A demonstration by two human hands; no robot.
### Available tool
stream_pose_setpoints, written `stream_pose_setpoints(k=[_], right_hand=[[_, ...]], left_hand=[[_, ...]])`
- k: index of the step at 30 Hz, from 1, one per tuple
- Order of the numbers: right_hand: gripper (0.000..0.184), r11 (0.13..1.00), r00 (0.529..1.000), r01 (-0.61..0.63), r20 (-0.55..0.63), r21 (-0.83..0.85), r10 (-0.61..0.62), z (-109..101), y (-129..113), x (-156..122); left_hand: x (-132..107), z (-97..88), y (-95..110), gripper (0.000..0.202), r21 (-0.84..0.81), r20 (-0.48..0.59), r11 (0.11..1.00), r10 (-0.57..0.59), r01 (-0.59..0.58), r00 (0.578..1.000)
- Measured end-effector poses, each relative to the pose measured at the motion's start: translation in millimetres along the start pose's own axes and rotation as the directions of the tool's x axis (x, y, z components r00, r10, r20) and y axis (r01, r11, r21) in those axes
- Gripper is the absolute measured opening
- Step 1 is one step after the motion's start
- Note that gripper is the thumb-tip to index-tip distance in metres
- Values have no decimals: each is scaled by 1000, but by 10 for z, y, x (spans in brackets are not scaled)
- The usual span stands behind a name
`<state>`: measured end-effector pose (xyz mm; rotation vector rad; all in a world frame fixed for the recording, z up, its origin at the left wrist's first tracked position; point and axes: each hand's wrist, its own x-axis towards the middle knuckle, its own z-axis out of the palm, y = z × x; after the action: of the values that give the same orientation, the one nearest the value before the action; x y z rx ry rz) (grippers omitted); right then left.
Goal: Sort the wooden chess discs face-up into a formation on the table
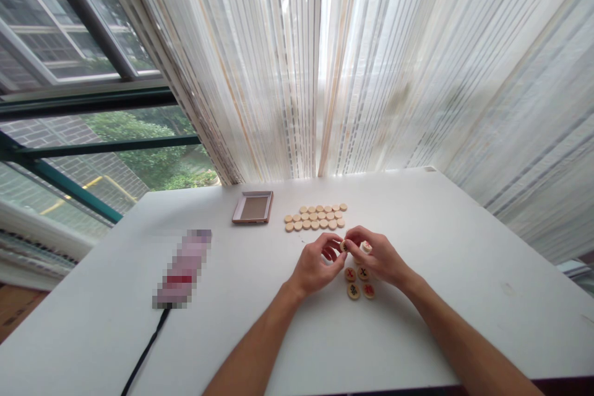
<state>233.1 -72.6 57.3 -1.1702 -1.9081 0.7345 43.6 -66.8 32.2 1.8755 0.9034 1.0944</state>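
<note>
A round wooden Chinese chess piece (344,246) with a black character is pinched between my two hands, above the white table. My left hand (315,267) grips its left side with curled fingers. From the right, my right hand (378,255) closes its thumb and fingers on the same piece. Partly hidden behind the right hand is a piece with a red character (366,247). Below the hands lie a red-marked piece (349,274), a black-marked piece (363,272), another black-marked piece (353,291) and another red-marked piece (369,291), all face up.
Beyond my hands, several chess pieces (314,217) lie in three rows with no characters showing. A shallow open box (253,207) stands left of them. A pixelated pinkish object (183,269) with a black cable (148,346) lies at left. Curtains (297,74) hang behind the table (260,291).
</note>
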Motion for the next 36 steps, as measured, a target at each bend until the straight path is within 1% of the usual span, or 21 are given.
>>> stream_pose_setpoints(k=[6,11,22,26,31,36], right_hand=[[10,1000,1000,25,-10,-6,-25,-3,-11,-13],[16,998,998,59,7,8,-59,5,-13,-13],[14,998,997,69,28,-6,-68,41,-65,-28],[14,997,997,77,27,-22,-76,35,-59,-20],[16,998,998,58,0,-32,-58,10,-43,-15],[18,998,999,52,-5,-20,-52,5,-28,-15]], left_hand=[[8,-9,9,27,-45,-18,998,-46,45,999],[23,-15,11,28,-95,-34,991,-95,92,995],[31,-22,-40,22,-104,-101,987,-129,119,986],[34,-30,-25,22,-97,-100,988,-131,121,986],[28,-15,-25,23,-111,-64,988,-111,103,992],[18,-16,-15,28,-92,-47,991,-106,101,993]])
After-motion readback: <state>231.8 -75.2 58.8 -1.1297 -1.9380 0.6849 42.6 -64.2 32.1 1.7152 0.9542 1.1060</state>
